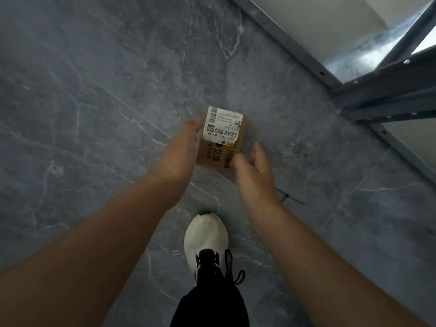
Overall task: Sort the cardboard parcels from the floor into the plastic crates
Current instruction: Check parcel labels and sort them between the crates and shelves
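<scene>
A small brown cardboard parcel (221, 140) with a white shipping label marked 69 sits between my two hands above the grey marbled floor. My left hand (181, 149) grips its left edge, fingers curled round the far corner. My right hand (256, 175) is at the parcel's near right corner with fingers relaxed and slightly spread; whether it touches the box is unclear. No plastic crate is in view.
A grey metal rack frame (368, 90) runs diagonally across the upper right, with a pale wall behind it. My foot in a white shoe (206, 234) stands on the floor below the parcel. The dark marbled floor (94, 90) fills the left side.
</scene>
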